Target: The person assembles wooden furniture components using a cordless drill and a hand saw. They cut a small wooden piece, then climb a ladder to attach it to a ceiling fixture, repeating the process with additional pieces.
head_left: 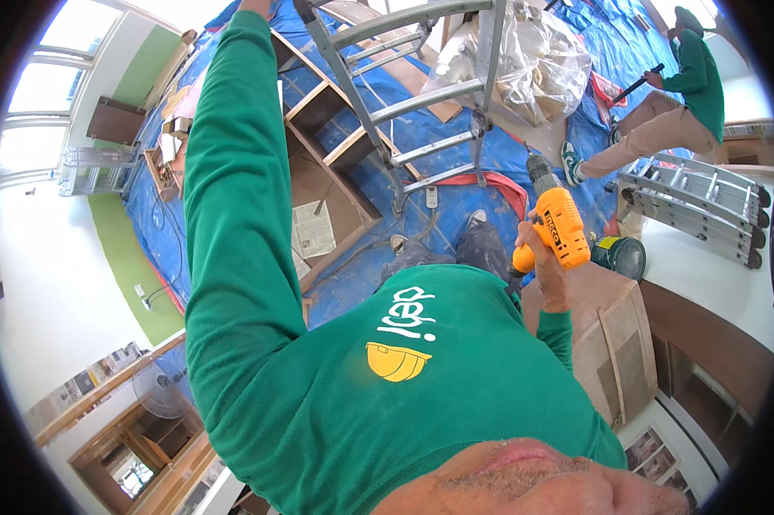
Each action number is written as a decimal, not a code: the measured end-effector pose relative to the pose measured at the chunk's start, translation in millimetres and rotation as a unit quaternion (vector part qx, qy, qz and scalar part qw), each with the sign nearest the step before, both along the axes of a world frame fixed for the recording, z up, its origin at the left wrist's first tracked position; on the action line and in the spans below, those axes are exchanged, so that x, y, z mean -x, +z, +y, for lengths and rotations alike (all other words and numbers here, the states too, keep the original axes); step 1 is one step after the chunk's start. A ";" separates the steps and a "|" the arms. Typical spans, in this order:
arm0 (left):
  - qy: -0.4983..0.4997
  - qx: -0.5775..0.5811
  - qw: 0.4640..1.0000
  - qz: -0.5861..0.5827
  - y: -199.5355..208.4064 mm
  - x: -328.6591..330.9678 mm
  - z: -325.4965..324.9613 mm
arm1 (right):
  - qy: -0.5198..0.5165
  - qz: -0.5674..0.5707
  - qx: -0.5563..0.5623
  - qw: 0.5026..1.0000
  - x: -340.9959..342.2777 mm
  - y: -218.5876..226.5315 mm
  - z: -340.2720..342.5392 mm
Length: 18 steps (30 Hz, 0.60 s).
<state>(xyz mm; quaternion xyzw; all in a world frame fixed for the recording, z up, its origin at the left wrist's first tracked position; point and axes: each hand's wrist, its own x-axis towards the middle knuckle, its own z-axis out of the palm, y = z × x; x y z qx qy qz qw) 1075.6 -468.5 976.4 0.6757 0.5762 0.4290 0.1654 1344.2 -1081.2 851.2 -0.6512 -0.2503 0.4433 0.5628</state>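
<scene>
My right hand [543, 264] is wrapped around the handle of an orange cordless drill [562, 225]. The drill's dark chuck points up and away, toward the foot of an aluminium ladder [428, 103] standing in front of me. My left arm stretches far forward along the left side. Only a sliver of my left hand [256, 6] shows at the top edge, and its fingers are cut off from view. Nearest to that arm is an open wooden cabinet frame [331, 159] with compartments, lying on a blue tarp [408, 202].
At the right, another person [696, 86] in a green top holds a long dark object. A folded ladder [696, 206], a dark green bucket [619, 256] and a wooden panel [606, 335] are nearby. Clear plastic sheeting [524, 64] covers a bundle beyond the ladder. A fan [158, 388] stands left.
</scene>
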 end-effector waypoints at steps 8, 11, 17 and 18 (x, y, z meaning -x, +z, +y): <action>0.064 0.002 0.992 0.107 -15.1 -4.6 13.2 | 0.221 -0.578 -0.168 0.767 -189.1 14.3 107.9; 0.097 -0.017 0.987 0.124 0.2 -23.0 7.5 | 0.265 -0.514 -0.280 0.767 -222.0 104.4 226.8; 0.173 -0.022 0.972 0.159 7.4 -1.6 -11.6 | 0.290 -0.508 -0.468 0.663 -204.2 183.9 496.8; 0.166 -0.042 0.974 0.149 9.8 -10.8 -13.9 | 0.274 -0.530 -0.472 0.649 -206.5 190.7 531.8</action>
